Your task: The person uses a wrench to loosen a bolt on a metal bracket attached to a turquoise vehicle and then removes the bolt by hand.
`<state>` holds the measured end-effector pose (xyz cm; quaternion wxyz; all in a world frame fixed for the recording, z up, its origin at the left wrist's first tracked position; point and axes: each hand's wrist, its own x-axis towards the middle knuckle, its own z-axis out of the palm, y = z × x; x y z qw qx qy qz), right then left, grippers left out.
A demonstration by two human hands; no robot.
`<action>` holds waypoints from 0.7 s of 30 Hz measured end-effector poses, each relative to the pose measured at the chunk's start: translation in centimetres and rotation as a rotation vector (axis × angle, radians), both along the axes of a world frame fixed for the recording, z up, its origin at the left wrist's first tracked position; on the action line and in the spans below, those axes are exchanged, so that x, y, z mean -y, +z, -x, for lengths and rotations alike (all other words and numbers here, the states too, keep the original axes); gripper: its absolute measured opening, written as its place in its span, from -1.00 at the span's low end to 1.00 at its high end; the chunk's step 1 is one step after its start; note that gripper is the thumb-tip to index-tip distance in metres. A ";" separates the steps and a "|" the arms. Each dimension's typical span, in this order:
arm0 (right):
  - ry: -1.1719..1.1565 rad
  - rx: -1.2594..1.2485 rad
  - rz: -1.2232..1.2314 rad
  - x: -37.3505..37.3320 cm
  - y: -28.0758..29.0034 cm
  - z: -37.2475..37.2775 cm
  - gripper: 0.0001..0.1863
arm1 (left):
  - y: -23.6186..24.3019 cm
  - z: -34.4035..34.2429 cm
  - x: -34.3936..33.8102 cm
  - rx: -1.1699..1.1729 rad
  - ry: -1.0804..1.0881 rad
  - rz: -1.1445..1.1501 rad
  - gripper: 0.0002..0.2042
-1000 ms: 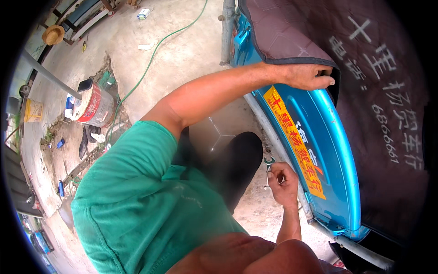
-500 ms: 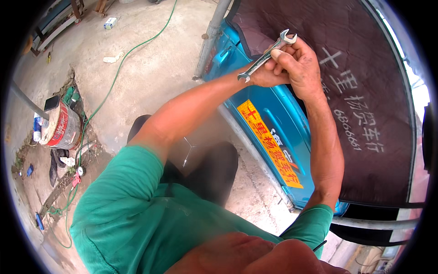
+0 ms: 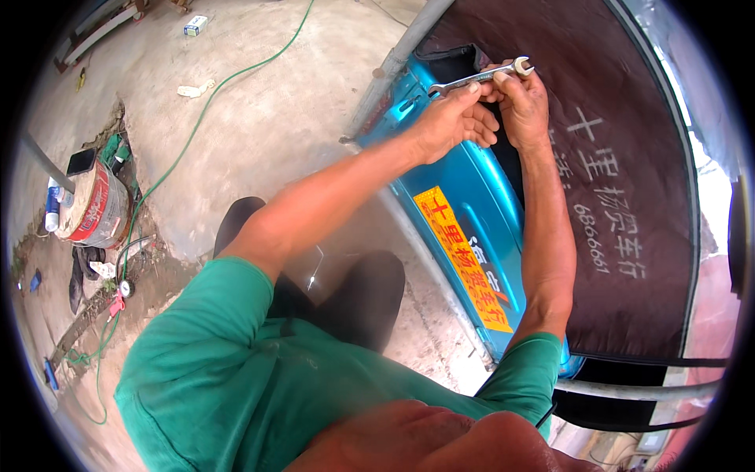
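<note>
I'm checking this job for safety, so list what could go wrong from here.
1. The open-end wrench is held near one end by the right hand; it could slip, and might scratch the glossy blue metal panel below.
2. Its other end lies by the left hand's thumb, so a sudden twist might knock it.
3. The brown quilted cover is loose near both hands and could sag over them.

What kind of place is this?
Probably a repair yard or workshop, though I can't be sure: the right hand holds a silver wrench by a blue metal panel, and a green hose crosses the concrete floor.
</note>
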<state>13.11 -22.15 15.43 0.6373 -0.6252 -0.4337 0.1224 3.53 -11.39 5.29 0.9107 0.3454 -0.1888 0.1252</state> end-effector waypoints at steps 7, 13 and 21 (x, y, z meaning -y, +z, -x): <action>0.038 -0.003 0.147 -0.8 -3.7 0.5 -0.85 | -4.0 4.7 -4.0 -0.125 0.093 0.182 -0.60; 0.054 0.051 0.267 -0.8 -3.0 1.9 -0.84 | -3.9 3.8 -5.5 0.066 -0.132 0.514 -0.65; 0.145 -0.049 0.209 -0.7 -3.2 1.1 -0.85 | -3.8 6.7 -14.6 -0.274 0.396 0.337 -0.72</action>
